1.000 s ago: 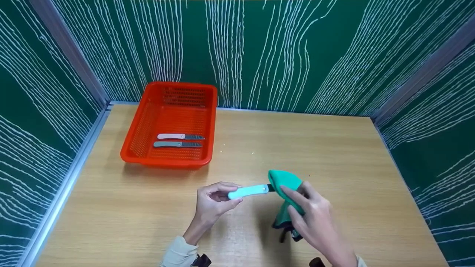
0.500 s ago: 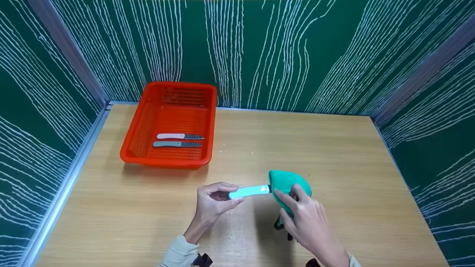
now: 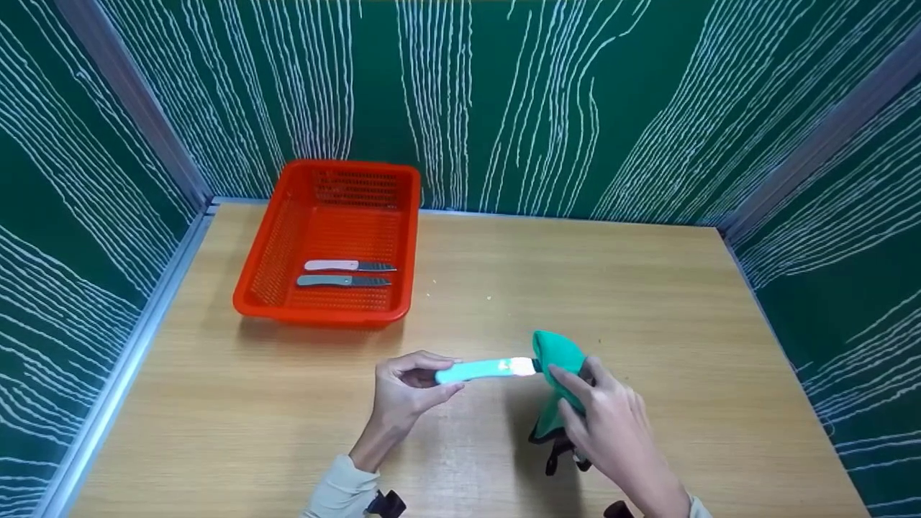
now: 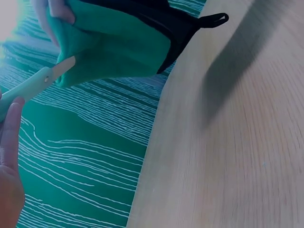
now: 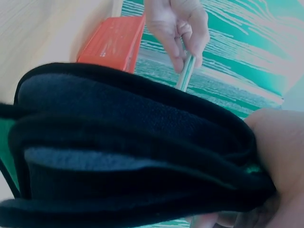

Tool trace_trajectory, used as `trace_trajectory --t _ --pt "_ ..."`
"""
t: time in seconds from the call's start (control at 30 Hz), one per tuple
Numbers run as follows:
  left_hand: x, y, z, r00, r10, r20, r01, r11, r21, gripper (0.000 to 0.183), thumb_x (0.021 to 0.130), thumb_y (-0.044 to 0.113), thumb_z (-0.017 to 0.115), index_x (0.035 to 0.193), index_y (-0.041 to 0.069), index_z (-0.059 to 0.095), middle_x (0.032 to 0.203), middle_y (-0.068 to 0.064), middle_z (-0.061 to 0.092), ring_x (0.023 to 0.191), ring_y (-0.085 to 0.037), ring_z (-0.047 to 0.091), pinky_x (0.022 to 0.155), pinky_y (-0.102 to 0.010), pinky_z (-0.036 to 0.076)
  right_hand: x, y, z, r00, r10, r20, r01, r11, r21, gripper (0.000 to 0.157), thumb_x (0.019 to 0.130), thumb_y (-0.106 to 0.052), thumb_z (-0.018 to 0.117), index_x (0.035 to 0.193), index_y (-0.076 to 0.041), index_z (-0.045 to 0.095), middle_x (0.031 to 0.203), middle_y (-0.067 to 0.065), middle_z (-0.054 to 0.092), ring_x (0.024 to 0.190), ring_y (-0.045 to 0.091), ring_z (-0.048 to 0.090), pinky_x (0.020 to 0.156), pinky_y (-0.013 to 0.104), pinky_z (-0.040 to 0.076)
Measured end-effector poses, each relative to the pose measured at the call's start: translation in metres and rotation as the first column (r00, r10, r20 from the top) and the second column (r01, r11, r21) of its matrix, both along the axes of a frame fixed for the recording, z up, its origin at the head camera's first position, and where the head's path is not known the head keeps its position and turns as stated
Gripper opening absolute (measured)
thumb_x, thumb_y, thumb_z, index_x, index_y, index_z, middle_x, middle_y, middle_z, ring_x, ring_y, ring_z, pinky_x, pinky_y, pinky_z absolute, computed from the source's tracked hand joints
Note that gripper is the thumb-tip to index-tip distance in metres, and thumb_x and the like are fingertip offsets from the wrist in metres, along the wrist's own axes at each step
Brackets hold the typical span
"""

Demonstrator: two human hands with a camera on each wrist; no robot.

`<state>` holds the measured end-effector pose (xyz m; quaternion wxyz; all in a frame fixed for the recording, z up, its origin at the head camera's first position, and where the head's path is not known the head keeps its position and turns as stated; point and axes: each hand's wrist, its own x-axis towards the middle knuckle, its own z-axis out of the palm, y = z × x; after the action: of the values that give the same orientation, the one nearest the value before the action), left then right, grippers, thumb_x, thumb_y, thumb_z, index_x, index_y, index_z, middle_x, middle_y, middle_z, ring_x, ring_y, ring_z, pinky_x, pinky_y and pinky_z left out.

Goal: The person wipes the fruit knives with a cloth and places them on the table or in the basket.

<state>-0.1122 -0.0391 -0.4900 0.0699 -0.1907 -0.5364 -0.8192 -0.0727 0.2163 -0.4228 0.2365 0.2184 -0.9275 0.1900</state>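
Note:
My left hand [image 3: 406, 392] pinches the back end of a light turquoise knife handle [image 3: 475, 370] between thumb and fingers. The knife points right, roughly level, above the table. Its short blade [image 4: 64, 67] runs into the folded edge of a green cloth mitt [image 3: 557, 352] with black edging, which hides the tip. My right hand [image 3: 604, 414] grips the mitt around the blade, index finger lying along it. The mitt's loose end hangs below, with a black loop [image 4: 213, 20]. In the right wrist view, its dark opening [image 5: 133, 114] fills the foreground.
A red plastic basket [image 3: 324, 315] stands at the back left of the wooden table [image 3: 611, 266]. Two knives lie inside it, one with a pink handle [image 3: 331, 265], one with a grey-green handle [image 3: 325, 280]. Green patterned walls [image 3: 496, 93] enclose the back and sides.
The mitt first slid over the blade up to the handle, then back rightward, and more blade shows now. My left hand has shifted slightly left with the knife.

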Motion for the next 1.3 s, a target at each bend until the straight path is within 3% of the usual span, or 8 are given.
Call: trace_trajectory --t 0.33,0.7,1.07,1.3 --pt "-0.001 -0.009 -0.001 0.998 0.037 0.043 -0.035 0.998 -0.043 0.029 0.065 -0.011 0.079 0.092 -0.015 0.067 0.09 -0.02 0.07 0.078 -0.028 0.068 0.069 -0.034 0.058 -0.002 0.016 -0.002 0.997 -0.076 0.029 0.078 0.996 -0.053 0.035 0.068 0.005 0.063 0.101 -0.003 0.074 0.076 0.002 0.045 0.05 0.005 0.034 0.039 0.016 0.03" --pt "-0.005 -0.01 -0.006 0.999 -0.008 -0.035 0.009 1.0 0.027 0.028 0.066 -0.014 0.077 0.092 -0.015 0.066 0.092 -0.021 0.069 0.081 -0.029 0.068 0.069 -0.032 0.058 0.003 0.026 0.003 0.99 -0.13 0.059 0.135 0.986 -0.101 0.036 0.069 0.006 0.064 0.102 -0.005 0.074 0.078 -0.001 0.045 0.057 0.008 0.038 0.043 0.019 0.033" --pt "-0.005 -0.004 -0.005 1.0 0.018 -0.025 -0.019 0.999 -0.038 0.029 0.066 -0.012 0.078 0.091 -0.018 0.065 0.091 -0.023 0.069 0.08 -0.029 0.069 0.069 -0.039 0.058 0.004 0.017 0.019 0.995 -0.091 -0.035 0.086 0.987 -0.138 0.038 0.07 0.006 0.063 0.104 -0.006 0.074 0.08 0.0 0.047 0.056 0.006 0.039 0.042 0.018 0.033" --pt "-0.003 -0.002 -0.003 0.999 0.03 -0.011 -0.031 0.997 -0.071 0.03 0.067 -0.01 0.079 0.093 -0.015 0.066 0.092 -0.024 0.068 0.079 -0.03 0.069 0.069 -0.042 0.058 0.008 0.0 0.02 0.998 -0.032 -0.053 0.024 0.989 -0.147 0.039 0.069 0.005 0.063 0.105 -0.007 0.073 0.082 0.0 0.046 0.056 0.004 0.037 0.041 0.016 0.032"
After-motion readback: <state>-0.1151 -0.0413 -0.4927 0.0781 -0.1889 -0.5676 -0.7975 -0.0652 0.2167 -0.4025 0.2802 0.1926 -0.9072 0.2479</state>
